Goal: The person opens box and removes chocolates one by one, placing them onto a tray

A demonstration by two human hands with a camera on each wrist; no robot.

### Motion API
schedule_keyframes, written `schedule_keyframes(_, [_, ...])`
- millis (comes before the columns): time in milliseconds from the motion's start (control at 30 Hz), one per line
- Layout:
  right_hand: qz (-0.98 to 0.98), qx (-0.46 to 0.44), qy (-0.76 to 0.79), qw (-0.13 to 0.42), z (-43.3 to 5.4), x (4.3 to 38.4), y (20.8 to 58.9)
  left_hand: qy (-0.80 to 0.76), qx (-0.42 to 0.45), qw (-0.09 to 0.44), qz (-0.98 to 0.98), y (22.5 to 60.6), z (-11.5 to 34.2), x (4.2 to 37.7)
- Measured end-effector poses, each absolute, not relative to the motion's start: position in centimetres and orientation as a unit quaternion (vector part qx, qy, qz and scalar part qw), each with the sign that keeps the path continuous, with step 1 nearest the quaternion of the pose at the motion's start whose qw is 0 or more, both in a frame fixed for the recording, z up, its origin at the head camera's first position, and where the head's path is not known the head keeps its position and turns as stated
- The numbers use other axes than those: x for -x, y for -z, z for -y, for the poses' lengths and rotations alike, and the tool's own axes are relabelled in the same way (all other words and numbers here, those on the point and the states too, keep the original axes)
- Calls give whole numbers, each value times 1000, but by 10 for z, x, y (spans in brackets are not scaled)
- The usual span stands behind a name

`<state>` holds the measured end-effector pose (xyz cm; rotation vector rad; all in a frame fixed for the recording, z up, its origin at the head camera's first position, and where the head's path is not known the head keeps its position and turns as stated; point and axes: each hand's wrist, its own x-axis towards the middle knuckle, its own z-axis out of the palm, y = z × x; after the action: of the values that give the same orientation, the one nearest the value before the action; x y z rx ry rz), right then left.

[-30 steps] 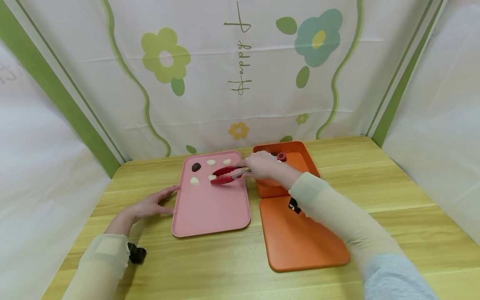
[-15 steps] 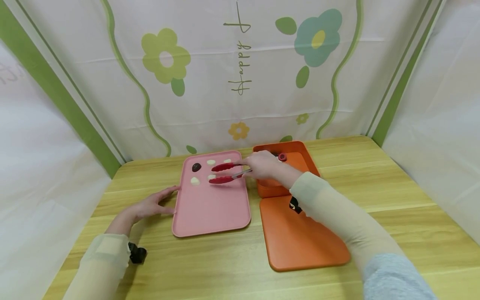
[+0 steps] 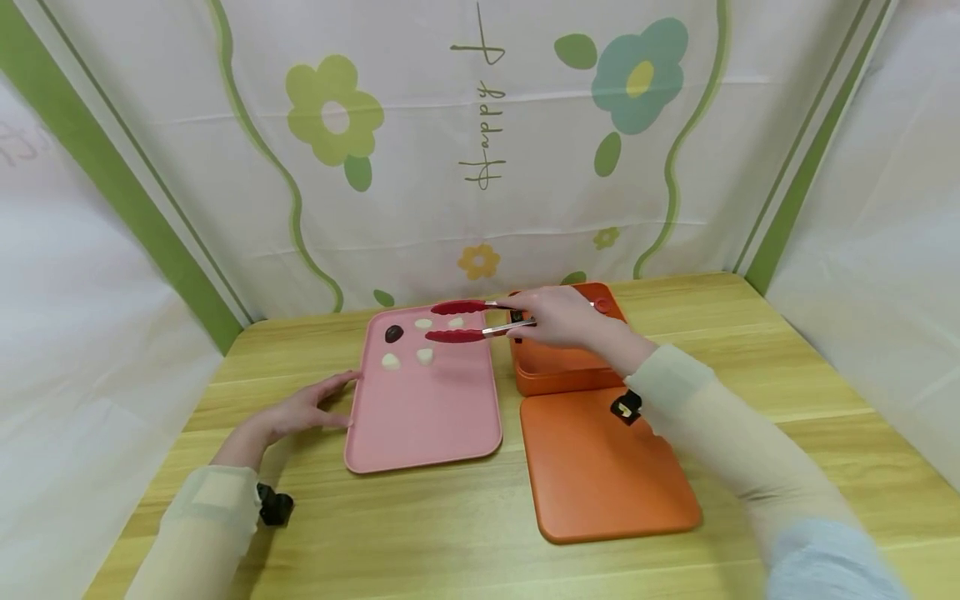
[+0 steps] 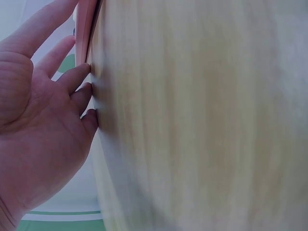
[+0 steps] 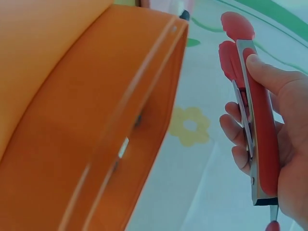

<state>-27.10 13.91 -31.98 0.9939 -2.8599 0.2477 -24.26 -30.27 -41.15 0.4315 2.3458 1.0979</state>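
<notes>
My right hand [image 3: 558, 317] grips a pair of red-tipped metal tongs [image 5: 263, 130]. Raised over the far right of a pink tray [image 3: 420, 425], the tongs have their tips apart with nothing between them. Several small white pieces [image 3: 425, 357] and one dark brown oval piece [image 3: 393, 334] lie on the tray's far half. My left hand [image 3: 296, 412] rests at the tray's left rim, thumb and forefinger spread against it. In the left wrist view the other fingers are loosely bent near the tabletop. Under my right hand stands an orange box [image 3: 558, 381], its inside partly hidden.
An orange lid [image 3: 611, 475] lies flat in front of the box. Some dark item [image 3: 517, 317] shows at the box's left side. The wooden table [image 3: 420, 533] meets a flower-printed curtain [image 3: 405, 208] at the back, with white cloth at both sides.
The tongs opened beside a white piece, leaving it on the tray. My right hand has since lifted them up and to the right. The left hand has stayed at the rim.
</notes>
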Motion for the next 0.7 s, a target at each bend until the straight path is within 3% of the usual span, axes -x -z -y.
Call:
schedule_keyframes(233, [938,-325,-92,85,-168,258,311,-404,-162,254,-864,412,303,243])
schedule_keyframes(700, [950,-287,-80,98,-226,242,309,-404,-161,254,-864,412,303,243])
